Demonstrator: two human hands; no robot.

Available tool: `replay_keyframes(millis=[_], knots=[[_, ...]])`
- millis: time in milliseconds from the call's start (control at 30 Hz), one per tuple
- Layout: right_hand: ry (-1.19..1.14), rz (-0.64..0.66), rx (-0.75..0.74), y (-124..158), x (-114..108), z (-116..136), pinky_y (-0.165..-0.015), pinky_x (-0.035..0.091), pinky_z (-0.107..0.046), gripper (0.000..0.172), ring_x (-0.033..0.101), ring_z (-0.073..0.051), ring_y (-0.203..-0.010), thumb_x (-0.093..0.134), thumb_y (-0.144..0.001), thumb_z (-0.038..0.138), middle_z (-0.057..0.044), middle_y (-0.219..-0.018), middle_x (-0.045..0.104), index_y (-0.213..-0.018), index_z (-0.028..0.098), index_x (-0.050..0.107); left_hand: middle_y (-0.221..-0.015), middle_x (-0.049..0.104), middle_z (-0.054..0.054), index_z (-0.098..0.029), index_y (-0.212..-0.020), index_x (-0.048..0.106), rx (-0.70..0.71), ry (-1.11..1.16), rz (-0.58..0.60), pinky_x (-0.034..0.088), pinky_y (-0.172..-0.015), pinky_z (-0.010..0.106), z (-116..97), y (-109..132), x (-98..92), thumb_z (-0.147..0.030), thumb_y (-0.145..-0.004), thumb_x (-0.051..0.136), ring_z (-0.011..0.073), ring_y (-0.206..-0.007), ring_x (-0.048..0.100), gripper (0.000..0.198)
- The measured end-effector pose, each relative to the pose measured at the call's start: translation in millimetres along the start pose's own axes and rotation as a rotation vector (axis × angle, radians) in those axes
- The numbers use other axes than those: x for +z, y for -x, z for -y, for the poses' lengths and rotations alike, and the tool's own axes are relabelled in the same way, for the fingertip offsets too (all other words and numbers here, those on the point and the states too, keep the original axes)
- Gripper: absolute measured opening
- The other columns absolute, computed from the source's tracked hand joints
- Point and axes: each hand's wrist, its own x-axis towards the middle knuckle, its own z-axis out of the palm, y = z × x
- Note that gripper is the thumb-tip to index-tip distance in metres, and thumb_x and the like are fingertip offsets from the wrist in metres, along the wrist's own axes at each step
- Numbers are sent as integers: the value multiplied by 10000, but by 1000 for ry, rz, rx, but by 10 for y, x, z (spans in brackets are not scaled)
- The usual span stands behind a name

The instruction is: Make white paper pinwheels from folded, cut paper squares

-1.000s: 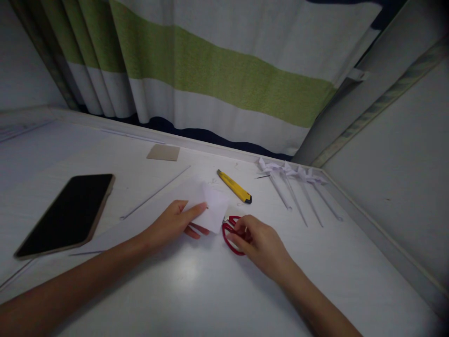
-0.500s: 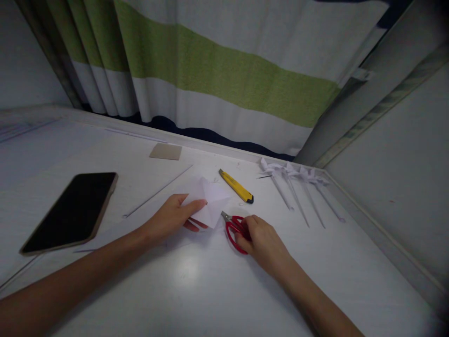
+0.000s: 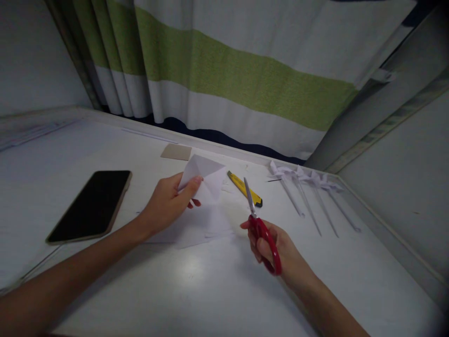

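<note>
Between thumb and fingers, my left hand (image 3: 171, 201) pinches a creased square of white paper (image 3: 206, 171), lifted over the table. My right hand (image 3: 277, 248) grips red-handled scissors (image 3: 259, 229) whose blades point up and away from me, apart from the paper. Whether the blades are spread I cannot tell. Beneath my left hand lie more white paper sheets (image 3: 196, 231). Just beyond the scissors, a yellow box cutter (image 3: 242, 187) rests on the table, partly behind the blades.
A dark phone (image 3: 91, 206) lies at the left. Several white paper pinwheels on sticks (image 3: 308, 196) line the back right. A small grey-brown card (image 3: 176, 151) sits near the back ledge, with a striped curtain (image 3: 238, 61) behind. Thin paper sticks (image 3: 149, 135) lie along the ledge.
My left hand has raised the paper and tilted it upward. My right hand has picked the scissors up off the table and turned the blades upward. The view has shifted slightly left.
</note>
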Motion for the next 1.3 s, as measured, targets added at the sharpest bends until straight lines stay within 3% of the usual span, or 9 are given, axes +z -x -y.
replay_keyframes(millis=[100, 200, 367, 967, 1300], knots=[[33, 94, 12, 51, 48, -26, -513, 330, -236, 494, 378, -96, -569, 534, -637, 590, 8, -704, 409, -914, 185, 480, -507, 539, -25, -160, -670, 519, 19, -115, -101, 419, -414, 171, -16, 13, -19, -402, -781, 439, 120, -459, 577, 278], [44, 155, 63, 84, 78, -23, -585, 323, -247, 371, 367, -107, -614, 448, -751, 524, 14, -682, 393, -902, 187, 488, -483, 515, -38, -163, -633, 506, 28, -173, -147, 391, -390, 157, -20, 26, -23, -393, -781, 441, 96, -415, 544, 281], [-65, 252, 128, 98, 103, -17, -514, 265, -223, 257, 300, -81, -523, 431, -813, 397, 49, -570, 321, -879, 157, 491, -447, 497, -44, -167, -584, 493, 57, -227, -112, 376, -390, 156, -44, 49, -19, -358, -778, 440, 89, -400, 521, 277], [-124, 278, 139, 96, 186, -1, -422, 242, -198, 306, 314, -55, -455, 473, -775, 442, 50, -556, 350, -791, 136, 484, -411, 512, -44, -183, -554, 481, -42, -184, 0, 377, -384, 172, -171, 112, 26, -333, -759, 444, 101, -379, 511, 257], [-155, 286, 147, 95, 184, -24, -416, 237, -196, 307, 318, -50, -445, 474, -779, 437, 51, -549, 353, -788, 131, 490, -409, 507, -46, -180, -529, 460, -15, -197, 13, 366, -392, 166, -161, 134, 54, -323, -771, 437, 92, -375, 500, 282]])
